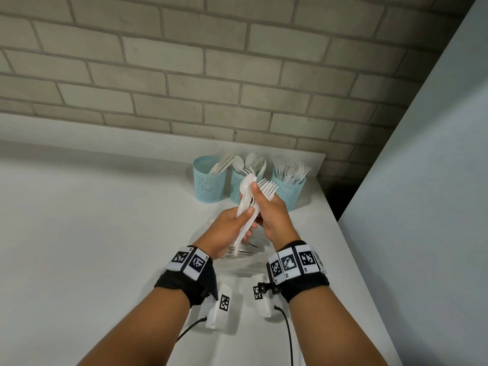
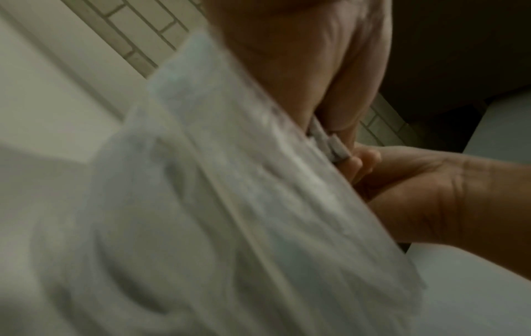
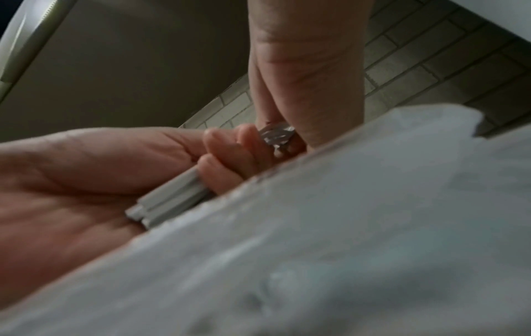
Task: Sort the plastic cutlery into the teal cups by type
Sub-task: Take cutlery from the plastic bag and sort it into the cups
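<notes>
White plastic cutlery sorted at a white desk [image 1: 79, 220].
Left hand [image 1: 227, 231] grips a knife bundle [image 1: 244, 207]; right hand [image 1: 272, 215] grips forks [image 1: 268, 190]. Three teal cups [image 1: 210, 180] stand just behind. Wristband markers [image 1: 293, 262] carry no readable writing.

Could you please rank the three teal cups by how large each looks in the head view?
1. Right cup, holding forks, looks slightly the largest.
2. Left cup and middle cup: unsure, since they look alike and a hand partly hides the middle one.
</notes>
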`<state>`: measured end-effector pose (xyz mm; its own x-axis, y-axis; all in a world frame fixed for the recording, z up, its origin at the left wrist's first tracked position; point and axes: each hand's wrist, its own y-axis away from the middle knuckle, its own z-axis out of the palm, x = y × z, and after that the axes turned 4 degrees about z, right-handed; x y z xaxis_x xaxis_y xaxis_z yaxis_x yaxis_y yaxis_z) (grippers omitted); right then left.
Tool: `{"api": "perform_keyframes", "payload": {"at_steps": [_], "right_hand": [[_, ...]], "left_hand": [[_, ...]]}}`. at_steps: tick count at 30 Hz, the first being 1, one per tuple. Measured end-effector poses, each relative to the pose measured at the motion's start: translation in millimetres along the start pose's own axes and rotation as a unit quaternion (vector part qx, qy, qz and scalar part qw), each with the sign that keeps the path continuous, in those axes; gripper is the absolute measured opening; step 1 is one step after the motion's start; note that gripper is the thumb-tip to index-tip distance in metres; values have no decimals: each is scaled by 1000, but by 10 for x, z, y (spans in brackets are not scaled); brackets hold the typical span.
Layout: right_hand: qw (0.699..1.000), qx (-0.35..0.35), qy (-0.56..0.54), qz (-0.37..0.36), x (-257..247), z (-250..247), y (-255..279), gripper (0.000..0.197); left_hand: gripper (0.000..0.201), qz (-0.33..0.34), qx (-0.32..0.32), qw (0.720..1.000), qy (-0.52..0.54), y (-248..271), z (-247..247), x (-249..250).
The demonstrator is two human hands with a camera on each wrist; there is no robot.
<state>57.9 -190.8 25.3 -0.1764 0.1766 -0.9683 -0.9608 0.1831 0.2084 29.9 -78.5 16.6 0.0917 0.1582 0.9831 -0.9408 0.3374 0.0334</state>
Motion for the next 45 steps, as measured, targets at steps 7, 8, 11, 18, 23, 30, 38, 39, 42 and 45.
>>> {"api": "perform_keyframes", "payload": {"at_steps": [7,8,11,18,23,30,38,39,42,45], "right_hand": [[999,5,26,-24,24,-34,-4,27],[999,9,27,-27,28,-30,-3,21],[999,19,40,-31,47,-24,-11,20],[994,50,78,-66,17,-32,-23,29],[991,62,81,-81,-43,-53,-60,34],[976,178,-18,-124,-182,-240,-147,36],[982,128,-95,-96,-252,-279,-49,18],[989,112,-58,-82,-239,-259,-38,15],[995,52,28,-81,-190,-214,8,6],[993,19,62,-100,-168,-162,40,9]], "left_hand": [[13,23,43,999,-19,33,-19,-20],[13,27,48,998,-22,38,-15,-22],[11,27,55,998,-24,54,-7,-26],[9,23,68,997,11,78,-24,-7],[6,10,67,997,30,73,-37,-1],[9,-15,84,995,52,83,-106,-37],[10,-15,95,994,58,67,-115,-15],[9,-15,95,994,57,69,-112,-11],[8,-18,99,993,60,76,-113,-1],[8,-19,103,992,64,80,-127,4]]}}
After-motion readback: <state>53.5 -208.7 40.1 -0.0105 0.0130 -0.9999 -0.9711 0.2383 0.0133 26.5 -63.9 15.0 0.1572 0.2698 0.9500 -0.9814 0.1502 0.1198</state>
